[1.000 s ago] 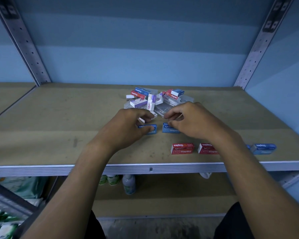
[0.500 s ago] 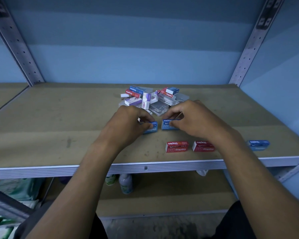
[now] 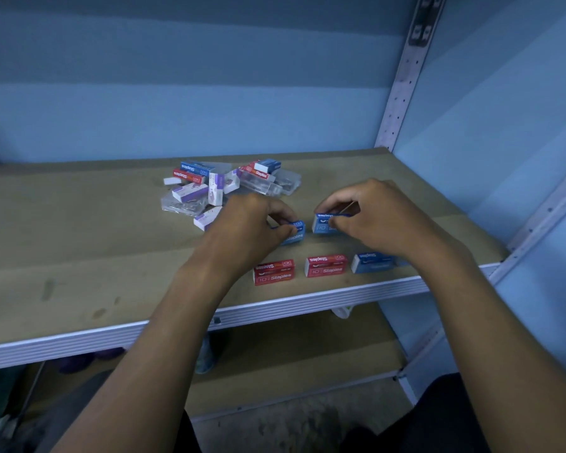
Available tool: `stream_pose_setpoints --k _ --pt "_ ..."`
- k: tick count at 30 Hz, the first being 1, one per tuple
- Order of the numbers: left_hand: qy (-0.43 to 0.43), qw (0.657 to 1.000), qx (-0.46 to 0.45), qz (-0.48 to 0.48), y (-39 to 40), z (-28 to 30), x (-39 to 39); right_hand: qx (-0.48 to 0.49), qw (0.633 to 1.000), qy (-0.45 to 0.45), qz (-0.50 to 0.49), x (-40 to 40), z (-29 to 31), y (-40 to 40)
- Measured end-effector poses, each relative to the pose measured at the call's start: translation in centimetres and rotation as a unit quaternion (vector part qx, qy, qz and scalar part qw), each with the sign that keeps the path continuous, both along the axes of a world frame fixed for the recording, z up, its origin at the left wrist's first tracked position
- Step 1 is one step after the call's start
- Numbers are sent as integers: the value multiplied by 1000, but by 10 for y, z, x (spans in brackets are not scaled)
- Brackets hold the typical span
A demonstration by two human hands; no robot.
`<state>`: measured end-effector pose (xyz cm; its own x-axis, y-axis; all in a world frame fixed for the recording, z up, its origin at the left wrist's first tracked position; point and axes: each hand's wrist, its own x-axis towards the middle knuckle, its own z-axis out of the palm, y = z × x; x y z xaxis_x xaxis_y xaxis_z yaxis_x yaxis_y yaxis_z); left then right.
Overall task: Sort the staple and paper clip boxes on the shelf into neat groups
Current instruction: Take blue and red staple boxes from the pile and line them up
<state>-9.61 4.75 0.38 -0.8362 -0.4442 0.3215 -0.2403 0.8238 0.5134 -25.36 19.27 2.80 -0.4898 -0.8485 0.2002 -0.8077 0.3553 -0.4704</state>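
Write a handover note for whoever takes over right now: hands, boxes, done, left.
Left hand: pinching a blue staples box on the shelf.
Right hand: pinching a second blue staples box, just right of the first.
Done: a front row near the shelf edge holds two red staples boxes and one blue box, side by side.
Left: place the two held blue boxes, then sort the mixed pile at the back: red and blue staples boxes, white-and-purple boxes, clear plastic cases.
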Motion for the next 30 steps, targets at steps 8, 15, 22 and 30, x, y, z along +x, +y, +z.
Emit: stream_pose_setpoints --k 8,15,22,30 --pt "12 999 14 -28 29 -1 -36 -8 998 0 -59 -30 0 38" --pt "15 999 5 -49 49 -1 -60 -9 995 -17 -94 -45 0 61" --pt "19 998 -3 -66 61 -5 -75 21 994 -29 -102 -52 -2 70" --pt "16 997 0 -71 62 -9 -80 39 993 -51 -99 -56 -5 74"
